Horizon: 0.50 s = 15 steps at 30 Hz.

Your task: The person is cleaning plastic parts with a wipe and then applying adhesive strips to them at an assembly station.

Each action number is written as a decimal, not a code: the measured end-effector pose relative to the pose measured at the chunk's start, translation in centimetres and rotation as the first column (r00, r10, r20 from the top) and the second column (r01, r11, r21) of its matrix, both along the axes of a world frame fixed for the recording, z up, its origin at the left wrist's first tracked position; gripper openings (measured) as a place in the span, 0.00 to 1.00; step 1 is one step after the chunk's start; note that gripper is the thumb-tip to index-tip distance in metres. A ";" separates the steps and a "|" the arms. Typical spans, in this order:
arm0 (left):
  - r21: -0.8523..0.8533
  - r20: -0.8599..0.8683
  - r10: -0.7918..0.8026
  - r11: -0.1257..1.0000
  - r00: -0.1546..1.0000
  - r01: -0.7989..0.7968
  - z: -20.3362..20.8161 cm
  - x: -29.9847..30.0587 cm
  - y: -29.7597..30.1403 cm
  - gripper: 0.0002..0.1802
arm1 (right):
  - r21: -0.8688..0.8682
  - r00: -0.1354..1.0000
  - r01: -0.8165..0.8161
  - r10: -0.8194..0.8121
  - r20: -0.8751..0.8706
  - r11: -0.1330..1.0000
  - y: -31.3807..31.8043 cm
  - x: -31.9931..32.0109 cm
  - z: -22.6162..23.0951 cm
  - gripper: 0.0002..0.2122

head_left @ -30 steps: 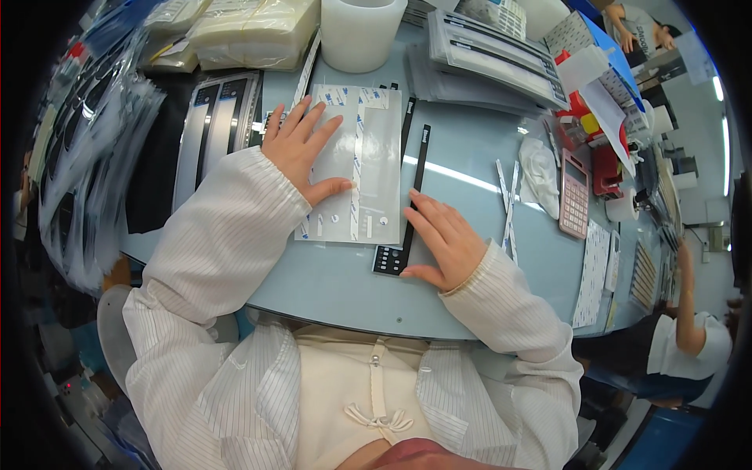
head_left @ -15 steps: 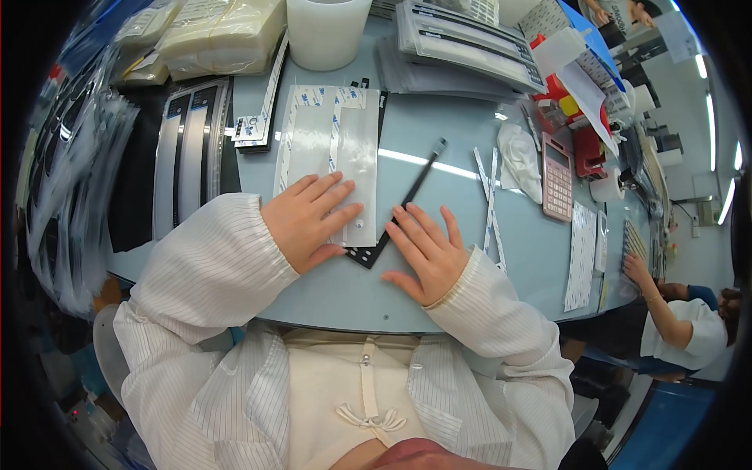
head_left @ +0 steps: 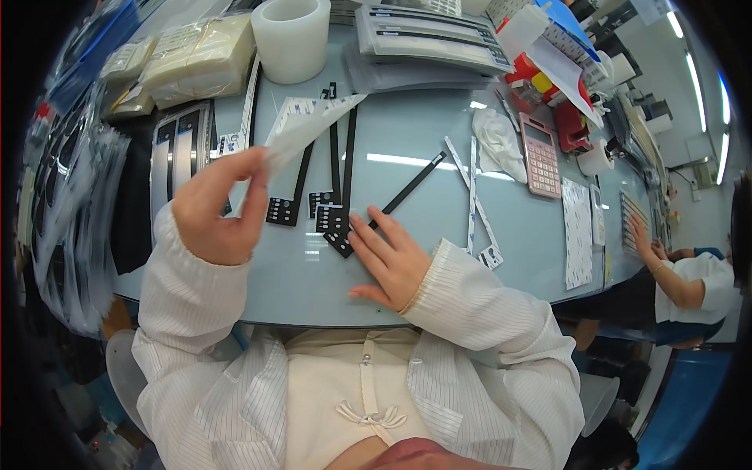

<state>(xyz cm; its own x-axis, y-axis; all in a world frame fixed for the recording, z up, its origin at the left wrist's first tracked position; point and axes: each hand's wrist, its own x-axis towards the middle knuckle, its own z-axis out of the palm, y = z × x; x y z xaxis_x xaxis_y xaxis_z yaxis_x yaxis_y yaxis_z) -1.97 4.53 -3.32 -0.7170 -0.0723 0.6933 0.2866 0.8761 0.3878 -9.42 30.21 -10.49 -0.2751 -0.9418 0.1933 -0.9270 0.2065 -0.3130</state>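
Observation:
My left hand (head_left: pixel 217 210) is lifted off the table, its thumb and fingers pinching a translucent film sheet (head_left: pixel 301 135) that curls up and carries blue-printed white strips. Beneath and beside the sheet lie several narrow black L-shaped strips (head_left: pixel 346 168) with small white squares at their near ends. My right hand (head_left: pixel 392 262) rests with fingers spread, its fingertips at the near ends of those strips. One black strip (head_left: pixel 419 180) slants away from under the fingers toward the upper right. Peeled white backing strips (head_left: pixel 473 196) lie crossed to the right of it.
Clear-film bundles (head_left: pixel 205 63), a translucent white tub (head_left: pixel 291 39) and a stack of film-covered panels (head_left: pixel 431 47) line the back. Plastic pieces (head_left: pixel 70 219) pile at the left. A pink calculator (head_left: pixel 540 160) and crumpled white wad (head_left: pixel 497 141) sit right. Another person (head_left: pixel 689 282) works at far right.
My left hand has gone from lying flat on the film sheet to pinching and lifting it leftward, uncovering the black strips. My right hand stays spread near their ends.

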 end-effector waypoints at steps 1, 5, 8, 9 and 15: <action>0.100 -0.011 0.113 0.989 0.994 -0.111 0.1 0.2 -0.1 0.11 | -0.011 1.000 -0.026 0.026 0.007 1.000 0.1 0.0 0.0 0.35; 0.222 -0.011 0.143 0.965 0.990 -0.137 -0.2 0.2 -0.7 0.10 | -0.041 0.995 -0.102 0.103 0.010 0.994 1.4 0.1 -0.2 0.33; 0.259 0.011 0.114 0.959 0.993 -0.112 -0.3 -0.1 -0.6 0.10 | -0.116 0.986 -0.155 0.161 0.050 0.981 2.4 -0.2 -0.3 0.28; 0.258 0.014 0.115 0.959 0.993 -0.114 -0.3 -0.2 -0.6 0.10 | -0.141 0.984 -0.163 0.171 0.050 0.977 2.7 -0.4 -0.2 0.25; 0.175 -0.026 0.123 0.978 0.992 -0.117 -0.4 -0.1 -0.9 0.10 | -0.202 0.986 -0.166 0.165 -0.023 0.965 3.5 -1.5 0.3 0.15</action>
